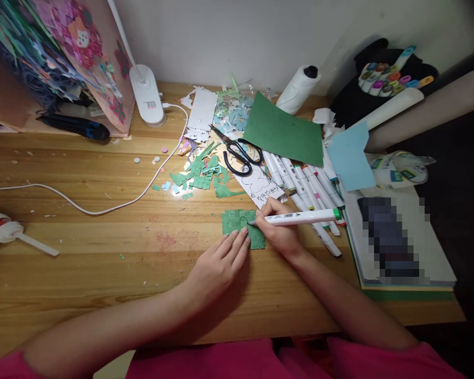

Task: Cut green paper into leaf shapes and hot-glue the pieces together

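Note:
A small green paper piece [232,220] with notched edges lies flat on the wooden table. My left hand [223,260] rests with its fingers stretched out over the lower part of it. Between the fingers of my right hand [280,234] is a white marker pen [304,217] with a green end. The marker's tip touches the green paper, where a dark curved line shows. Just beyond the paper, a white sheet [257,181] with a drawn cloud-like outline lies partly under black-handled scissors [237,152].
Green paper scraps [201,173] and other cuttings lie behind the scissors. Several markers [314,189] lie at the right, by a green sheet [286,129] and a paper stack [438,252]. A lamp base [146,97] with a white cable stands at the back. A glue gun [8,231] lies left.

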A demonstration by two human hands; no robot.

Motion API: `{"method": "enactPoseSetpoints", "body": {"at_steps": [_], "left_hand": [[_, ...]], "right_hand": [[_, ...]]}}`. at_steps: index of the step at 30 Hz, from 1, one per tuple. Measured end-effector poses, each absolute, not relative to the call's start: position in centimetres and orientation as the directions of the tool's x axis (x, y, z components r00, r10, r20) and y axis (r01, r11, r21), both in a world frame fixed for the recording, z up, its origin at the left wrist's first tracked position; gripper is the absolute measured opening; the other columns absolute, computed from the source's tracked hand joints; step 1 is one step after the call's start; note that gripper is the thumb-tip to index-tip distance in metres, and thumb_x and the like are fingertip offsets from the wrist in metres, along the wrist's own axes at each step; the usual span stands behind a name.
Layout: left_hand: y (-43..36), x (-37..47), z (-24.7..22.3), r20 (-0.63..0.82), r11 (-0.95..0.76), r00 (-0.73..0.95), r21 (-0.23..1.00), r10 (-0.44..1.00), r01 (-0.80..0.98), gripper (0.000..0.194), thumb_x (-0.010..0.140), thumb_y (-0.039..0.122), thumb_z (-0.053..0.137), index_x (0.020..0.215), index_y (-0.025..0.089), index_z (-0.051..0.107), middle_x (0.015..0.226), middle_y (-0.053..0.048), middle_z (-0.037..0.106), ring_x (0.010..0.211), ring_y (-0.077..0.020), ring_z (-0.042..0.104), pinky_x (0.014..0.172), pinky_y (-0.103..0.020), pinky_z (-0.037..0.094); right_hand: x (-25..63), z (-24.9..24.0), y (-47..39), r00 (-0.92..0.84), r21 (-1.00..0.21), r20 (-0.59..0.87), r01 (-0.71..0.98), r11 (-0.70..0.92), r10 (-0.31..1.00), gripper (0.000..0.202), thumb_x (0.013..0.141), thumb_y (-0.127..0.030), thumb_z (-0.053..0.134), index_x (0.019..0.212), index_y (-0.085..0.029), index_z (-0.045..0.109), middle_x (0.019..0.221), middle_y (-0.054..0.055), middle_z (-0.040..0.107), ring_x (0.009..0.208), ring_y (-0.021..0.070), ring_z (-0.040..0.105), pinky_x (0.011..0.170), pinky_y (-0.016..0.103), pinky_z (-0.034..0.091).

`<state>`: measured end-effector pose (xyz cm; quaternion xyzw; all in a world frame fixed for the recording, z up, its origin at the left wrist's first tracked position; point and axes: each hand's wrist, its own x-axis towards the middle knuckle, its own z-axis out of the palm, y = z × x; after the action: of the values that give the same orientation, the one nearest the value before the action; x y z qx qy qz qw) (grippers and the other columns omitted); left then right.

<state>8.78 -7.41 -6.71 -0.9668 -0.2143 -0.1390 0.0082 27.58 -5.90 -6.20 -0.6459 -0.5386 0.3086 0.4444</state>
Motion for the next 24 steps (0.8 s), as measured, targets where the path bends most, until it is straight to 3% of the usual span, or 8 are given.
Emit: {"method": "enactPoseSetpoints", "body": {"at_steps": [6,15,24], "left_hand": [[-7.38,8.72,-6.54,0.241,-0.912,0.882,0.041,0.405,0.408,0.037,0.092,0.014,0.036,0.125,0.003,0.050,0.135,-0.014,0.049,0.119,-0.0227,0.053,0.099,-0.033,0.046],[-7.22,8.72,-6.18,0.216,-0.915,0.890,0.046,0.401,0.401,0.038,0.093,0.014,0.034,0.126,0.009,0.051,0.137,-0.006,0.050,0.117,-0.0220,0.054,0.094,-0.032,0.050],[-7.45,8.61,-6.44,0.204,-0.913,0.890,0.061,0.407,0.403,0.039,0.093,0.015,0.033,0.128,0.008,0.049,0.140,-0.008,0.046,0.121,-0.0229,0.051,0.097,-0.033,0.047]], "right_hand": [[27.86,-5.98,-6.02,0.241,-0.908,0.097,0.419,-0.014,0.966,0.032,0.075,-0.017,0.056,0.056,-0.024,0.031,0.052,-0.006,0.034,0.049,0.0117,0.035,0.049,0.026,0.031],[27.87,-5.94,-6.11,0.222,-0.899,0.084,0.438,-0.022,0.972,0.032,0.075,-0.017,0.057,0.056,-0.023,0.033,0.052,-0.007,0.033,0.049,0.0112,0.034,0.048,0.025,0.030],[27.98,-5.84,-6.07,0.261,-0.900,0.113,0.436,-0.012,0.959,0.033,0.073,-0.012,0.055,0.056,-0.024,0.030,0.052,-0.007,0.030,0.048,0.0113,0.032,0.048,0.026,0.029]]}}
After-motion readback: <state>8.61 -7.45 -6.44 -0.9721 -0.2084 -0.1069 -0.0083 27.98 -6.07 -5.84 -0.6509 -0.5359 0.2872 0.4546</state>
